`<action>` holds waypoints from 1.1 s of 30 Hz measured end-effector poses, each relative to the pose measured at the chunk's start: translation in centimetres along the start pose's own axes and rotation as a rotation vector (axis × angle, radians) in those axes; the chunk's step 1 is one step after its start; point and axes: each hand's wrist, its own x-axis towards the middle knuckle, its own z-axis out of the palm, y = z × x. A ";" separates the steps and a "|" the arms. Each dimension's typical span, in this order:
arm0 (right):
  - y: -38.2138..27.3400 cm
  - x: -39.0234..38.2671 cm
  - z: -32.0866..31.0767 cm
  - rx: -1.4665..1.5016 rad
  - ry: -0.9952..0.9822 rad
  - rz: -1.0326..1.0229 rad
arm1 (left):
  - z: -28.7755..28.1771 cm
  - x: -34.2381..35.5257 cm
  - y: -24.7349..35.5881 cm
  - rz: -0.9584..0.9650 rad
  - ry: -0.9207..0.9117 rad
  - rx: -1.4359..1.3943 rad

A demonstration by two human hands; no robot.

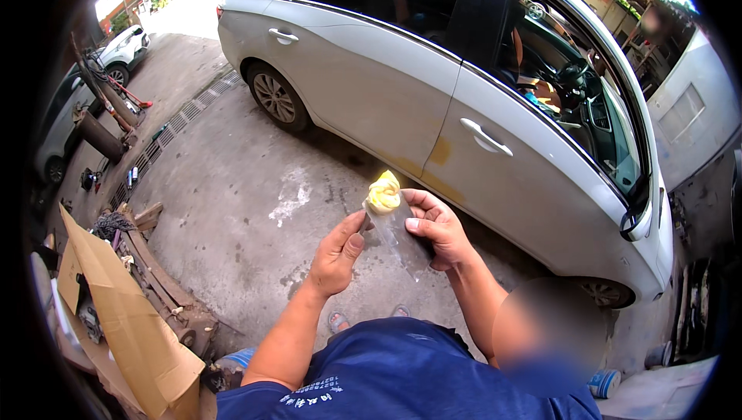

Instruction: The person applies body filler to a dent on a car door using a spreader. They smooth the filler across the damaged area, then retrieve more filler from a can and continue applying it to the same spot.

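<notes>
In front of my chest, my right hand grips a flat grey plate by its right side, thumb on top. A swirled lump of pale yellow putty sits at the plate's far end, with a brighter yellow streak on its top. My left hand is closed in a pinch at the plate's left side, close to the putty. A thin dark edge shows at its fingertips, too small to name. Beyond both hands stands a white car, with yellowish patches low on its doors.
The car's front window is down. An opened cardboard box stands at lower left, beside wooden pieces. A drain grate crosses the concrete floor. Farther left are a dark post and another parked car. A blue-and-white bucket is at lower right.
</notes>
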 end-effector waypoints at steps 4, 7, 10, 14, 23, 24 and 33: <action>-2.9 -0.6 -1.1 -0.107 -0.201 -0.281 | -1.3 -0.1 1.3 -0.381 -0.097 -0.759; -4.4 -0.3 1.0 -0.707 -0.579 -0.481 | -1.6 -1.2 0.8 -0.370 -0.342 -1.277; -3.0 0.1 1.5 -0.800 -0.488 -0.407 | -1.4 -1.6 0.2 -0.383 -0.365 -1.349; -3.1 1.2 -0.3 -1.437 -0.210 -0.461 | -0.5 -1.0 0.6 -0.347 -0.199 -1.200; 0.8 -0.3 1.8 -1.498 -0.099 -0.513 | 0.5 0.2 -0.2 -0.193 0.203 -0.626; -0.5 0.2 2.4 -1.436 -0.039 -0.562 | 0.8 -0.1 -0.6 -0.180 0.253 -0.573; -3.6 -1.1 3.1 -1.383 -0.265 -0.807 | -1.6 -0.8 0.6 -0.322 -0.051 -1.021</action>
